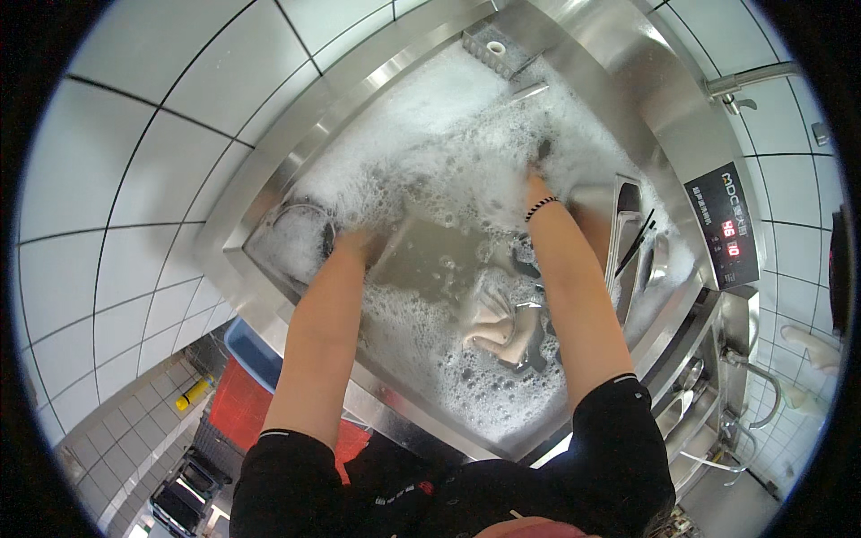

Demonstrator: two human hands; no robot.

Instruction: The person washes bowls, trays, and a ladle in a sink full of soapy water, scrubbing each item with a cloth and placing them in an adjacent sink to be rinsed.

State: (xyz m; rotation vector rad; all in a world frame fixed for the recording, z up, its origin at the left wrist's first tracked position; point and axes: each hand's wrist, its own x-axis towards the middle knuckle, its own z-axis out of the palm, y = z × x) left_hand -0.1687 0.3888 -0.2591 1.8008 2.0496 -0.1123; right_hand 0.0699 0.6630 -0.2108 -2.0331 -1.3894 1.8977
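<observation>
Both of my arms reach down into a stainless-steel sink (410, 393) filled with foamy, cloudy water. My left hand (366, 243) is mostly under the surface, beside a round-rimmed vessel (299, 212) full of suds. A straight pale edge, perhaps of a submerged tray (397, 239), shows close to its fingers. Foam hides most of my right hand (536, 173); a small dark object (544, 148) pokes out just beyond it. What either hand grips is hidden. A wet beige cloth (501, 329) floats between my forearms, with dark pieces around it.
Steel pans (625, 222) stand on edge at the sink's right side, with thin black sticks (635, 242) against them. A perforated metal box (491, 50) sits in the far corner. A control panel (723, 225), a faucet (753, 81) and a blue bin (252, 353) surround the sink.
</observation>
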